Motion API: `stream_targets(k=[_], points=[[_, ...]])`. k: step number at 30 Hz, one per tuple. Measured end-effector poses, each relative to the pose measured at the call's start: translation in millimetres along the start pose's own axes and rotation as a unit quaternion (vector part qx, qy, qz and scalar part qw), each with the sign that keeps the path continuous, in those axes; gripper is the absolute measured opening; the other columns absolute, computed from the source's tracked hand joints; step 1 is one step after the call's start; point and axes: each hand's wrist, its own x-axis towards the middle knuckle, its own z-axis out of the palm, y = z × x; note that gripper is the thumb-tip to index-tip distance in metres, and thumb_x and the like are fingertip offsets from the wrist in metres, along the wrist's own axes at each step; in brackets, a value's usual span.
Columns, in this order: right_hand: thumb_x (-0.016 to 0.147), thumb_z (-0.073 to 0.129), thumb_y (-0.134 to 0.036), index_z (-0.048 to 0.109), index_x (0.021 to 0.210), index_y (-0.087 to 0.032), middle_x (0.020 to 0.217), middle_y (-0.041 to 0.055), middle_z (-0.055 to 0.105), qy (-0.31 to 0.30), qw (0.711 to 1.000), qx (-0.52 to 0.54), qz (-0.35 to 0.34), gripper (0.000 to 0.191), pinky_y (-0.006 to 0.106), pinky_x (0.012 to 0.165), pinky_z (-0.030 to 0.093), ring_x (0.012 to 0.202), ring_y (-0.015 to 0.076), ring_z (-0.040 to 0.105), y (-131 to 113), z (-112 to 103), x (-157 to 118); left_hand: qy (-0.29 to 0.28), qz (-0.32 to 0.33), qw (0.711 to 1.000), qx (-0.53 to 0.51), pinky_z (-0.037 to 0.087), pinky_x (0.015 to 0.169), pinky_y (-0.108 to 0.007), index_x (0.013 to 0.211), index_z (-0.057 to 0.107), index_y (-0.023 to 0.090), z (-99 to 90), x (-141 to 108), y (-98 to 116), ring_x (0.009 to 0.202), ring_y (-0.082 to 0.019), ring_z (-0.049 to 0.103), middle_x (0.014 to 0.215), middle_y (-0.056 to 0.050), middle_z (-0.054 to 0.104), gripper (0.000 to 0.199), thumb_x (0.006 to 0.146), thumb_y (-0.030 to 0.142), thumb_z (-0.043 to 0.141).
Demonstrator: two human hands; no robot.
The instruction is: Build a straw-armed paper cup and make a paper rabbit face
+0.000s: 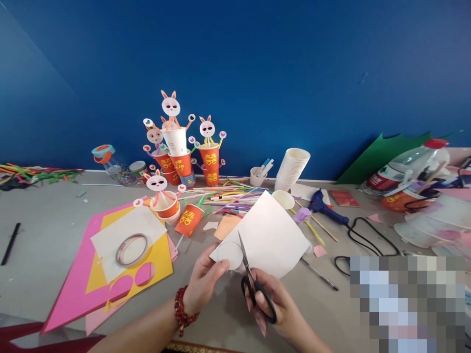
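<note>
My left hand (206, 277), with a red bead bracelet at the wrist, pinches one corner of a white sheet of paper (274, 235). A circle (230, 256) is outlined on that corner, just beside my thumb. My right hand (270, 299) has its fingers through the black handles of a pair of scissors (247, 262). The scissor blades point away from me and lie along the right side of the circle, at the paper. Whether both blades are around the paper is hard to make out.
Paper cups with rabbit faces (171, 105) stand at the back left. Left of my hands lie pink and yellow sheets (93, 250) and a tape roll (119, 255). A stack of white cups (292, 169), a blue glue gun (327, 208) with a black cord and a pen (320, 274) are to the right.
</note>
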Motion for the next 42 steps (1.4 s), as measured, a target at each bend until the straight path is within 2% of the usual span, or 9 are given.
stream_targets(k=[12, 21, 28, 35, 42], points=[[0.075, 0.065, -0.075, 0.05, 0.075, -0.017, 0.058, -0.0045, 0.05, 0.003, 0.999, -0.019, 0.027, 0.06, 0.014, 0.032, 0.031, 0.032, 0.0036, 0.044, -5.1, -2.3, 0.4, 0.005, -0.002, 1.0, 0.009, 0.05, 0.07, -0.025, 0.092, 0.074, 0.014, -0.6, 0.0, 2.2, 0.074, -0.015, 0.058, 0.082, -0.005, 0.07, 0.022, 0.08, 0.033, 0.076], [0.074, 0.063, -0.077, 0.049, 0.074, -0.018, 0.056, -0.0059, 0.046, -0.002, 0.999, -0.034, 0.022, 0.061, 0.014, 0.031, 0.032, 0.033, 0.0032, 0.041, -3.7, -4.0, -0.8, 0.001, 0.001, 1.0, 0.008, 0.048, 0.068, -0.024, 0.087, 0.072, 0.014, -3.6, 0.9, 1.8, 0.072, -0.014, 0.056, 0.078, -0.003, 0.067, 0.019, 0.079, 0.032, 0.076], [0.073, 0.062, -0.079, 0.048, 0.075, -0.018, 0.056, -0.0061, 0.048, -0.002, 0.999, -0.041, 0.033, 0.062, 0.014, 0.03, 0.031, 0.033, 0.003, 0.04, -3.8, -4.6, -2.0, -0.018, -0.012, 1.0, -0.012, 0.049, 0.063, -0.025, 0.083, 0.07, 0.014, 0.4, 0.3, 7.4, 0.064, -0.013, 0.055, 0.073, -0.003, 0.065, 0.019, 0.08, 0.033, 0.074], [0.07, 0.061, -0.082, 0.048, 0.072, -0.019, 0.055, -0.0066, 0.047, 0.011, 0.998, -0.05, 0.043, 0.065, 0.015, 0.03, 0.032, 0.032, 0.003, 0.038, -5.0, -3.9, -2.2, -0.016, -0.018, 1.0, -0.01, 0.051, 0.056, -0.027, 0.083, 0.069, 0.013, 4.8, 0.8, 11.6, 0.06, -0.015, 0.057, 0.073, -0.004, 0.065, 0.024, 0.078, 0.036, 0.075], [0.072, 0.06, -0.081, 0.048, 0.073, -0.018, 0.055, -0.0069, 0.045, 0.011, 0.997, -0.063, 0.047, 0.064, 0.015, 0.03, 0.031, 0.033, 0.0033, 0.039, -5.3, -5.8, -3.4, -0.011, -0.016, 1.0, -0.008, 0.05, 0.058, -0.025, 0.085, 0.07, 0.013, 2.3, 0.8, 9.7, 0.062, -0.014, 0.056, 0.074, -0.004, 0.066, 0.022, 0.079, 0.034, 0.074]])
